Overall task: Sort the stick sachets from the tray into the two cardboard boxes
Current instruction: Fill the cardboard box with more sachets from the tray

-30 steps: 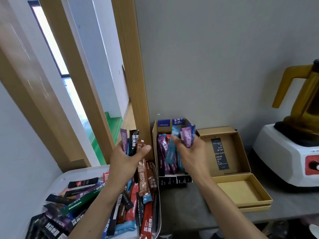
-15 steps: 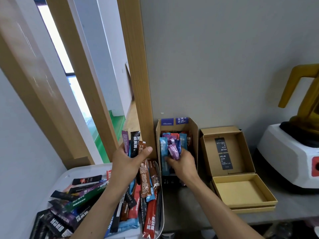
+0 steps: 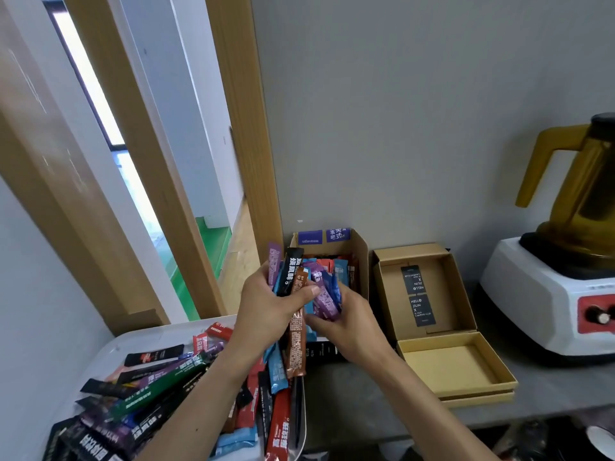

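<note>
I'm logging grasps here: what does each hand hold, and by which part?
The left hand grips a bunch of sachets around their middles; the right hand holds purple and blue sachets by their lower ends.

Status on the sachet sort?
Left hand grips sachet bunch. Right hand holds purple and blue sachets at left box. Tray holds many more. Nothing blocking.

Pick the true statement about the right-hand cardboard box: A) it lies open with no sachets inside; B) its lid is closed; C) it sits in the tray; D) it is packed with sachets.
A: the right cardboard box shows a bare floor with its lid folded back; the boxed stick sachets stand in the left cardboard box.
</note>
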A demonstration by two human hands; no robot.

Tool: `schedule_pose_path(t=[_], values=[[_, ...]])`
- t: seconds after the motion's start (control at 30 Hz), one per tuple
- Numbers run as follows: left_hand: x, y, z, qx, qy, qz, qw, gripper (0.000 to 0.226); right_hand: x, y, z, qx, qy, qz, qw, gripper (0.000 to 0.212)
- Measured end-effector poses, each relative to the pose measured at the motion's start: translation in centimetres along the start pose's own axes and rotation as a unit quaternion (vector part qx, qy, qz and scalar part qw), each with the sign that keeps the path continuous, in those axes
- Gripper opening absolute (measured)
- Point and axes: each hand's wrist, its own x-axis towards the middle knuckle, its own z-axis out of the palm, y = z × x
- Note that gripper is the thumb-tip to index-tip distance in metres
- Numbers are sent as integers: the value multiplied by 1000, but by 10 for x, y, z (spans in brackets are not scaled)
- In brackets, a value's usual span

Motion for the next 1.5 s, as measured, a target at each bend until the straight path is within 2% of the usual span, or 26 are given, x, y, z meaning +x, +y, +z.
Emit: schedule_pose_path(t=[0.1,0.23,0.33,0.43,0.6,0.73,0.87,0.97,1.03,1.17,1.3,1.4,1.5], values=[[3,0,-7,-26,23,-6,999,26,-7,0,-13,82,-40,32,995,23],[9,0,-21,-81,66,-19,994,14,-15,2,-21,237,-21,94,967,28],[10,-1,-23,-96,60,-26,993,21,-14,4,-22,272,6,82,959,19],[7,-1,-21,-102,74,-52,991,46,-13,4,-21,262,49,60,962,28],[2,-1,-22,-118,75,-66,988,59,-15,5,-20,217,82,42,972,29],[-2,1,-23,-90,80,-22,992,37,-16,6,-21,196,62,38,978,26],[-1,-1,-18,-34,69,11,997,29,-19,15,-16,40,-22,33,998,12],[-3,-1,-11,-31,82,24,996,24,-14,16,-3,-38,59,60,996,16],[-3,2,-10,-42,97,22,994,18,-7,17,6,-110,130,77,982,29],[-3,4,-11,-36,104,18,994,19,6,29,19,-262,138,91,951,36],[-4,0,-17,-41,104,20,993,20,7,34,25,-238,113,96,960,38],[-4,-6,-21,-36,104,12,994,25,9,30,20,-153,84,137,975,39],[-5,-6,-23,-30,94,4,995,21,10,15,8,-26,77,144,986,20]])
